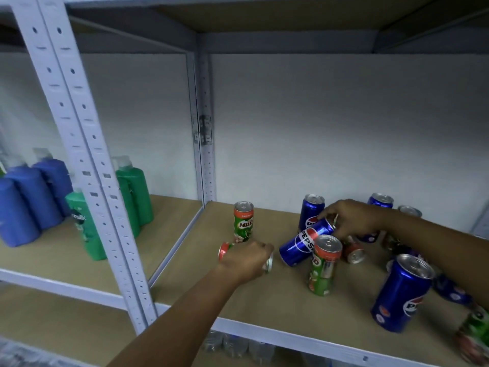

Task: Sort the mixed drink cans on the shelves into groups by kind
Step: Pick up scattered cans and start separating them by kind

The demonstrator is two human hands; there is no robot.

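Head view: blue Pepsi can [304,242] tilted, tipped

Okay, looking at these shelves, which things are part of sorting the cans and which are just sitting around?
Part of the job:
- Pepsi cans, e.g. the tilted one under the right hand
- Milo cans, e.g. the upright one and the one under the left hand

Just sitting around:
- blue bottles
- green bottles

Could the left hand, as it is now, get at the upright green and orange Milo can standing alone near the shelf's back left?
Probably not yet: the left hand already grips a sideways can. The upright green and orange Milo can stands just beyond, unobstructed.
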